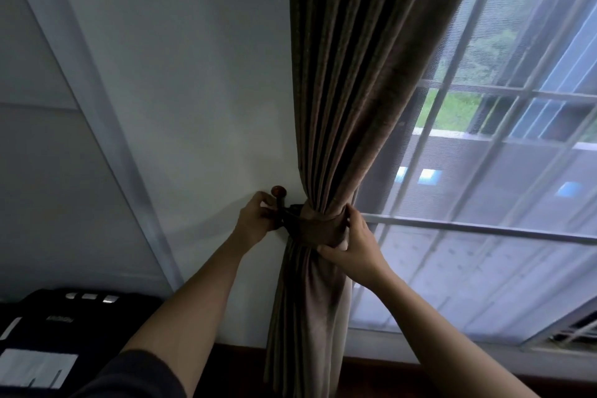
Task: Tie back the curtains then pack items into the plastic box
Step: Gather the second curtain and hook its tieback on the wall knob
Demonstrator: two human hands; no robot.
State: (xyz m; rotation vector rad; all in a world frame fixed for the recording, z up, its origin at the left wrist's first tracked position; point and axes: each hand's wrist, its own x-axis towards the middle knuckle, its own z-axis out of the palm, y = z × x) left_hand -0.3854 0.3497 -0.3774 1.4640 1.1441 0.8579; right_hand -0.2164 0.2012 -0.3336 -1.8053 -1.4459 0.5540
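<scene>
A brown pleated curtain hangs beside the window and is gathered into a bunch at mid height. A matching brown tieback band wraps around the bunch. A dark wooden wall hook with a round knob sticks out of the white wall just left of the curtain. My left hand is closed on the tieback's end at the hook. My right hand grips the band and the gathered fabric from the right side. The plastic box is not in view.
A window with white bars and a sheer mesh screen fills the right side. A black appliance with silver buttons sits at the lower left. A dark wooden sill or baseboard runs along the wall's foot.
</scene>
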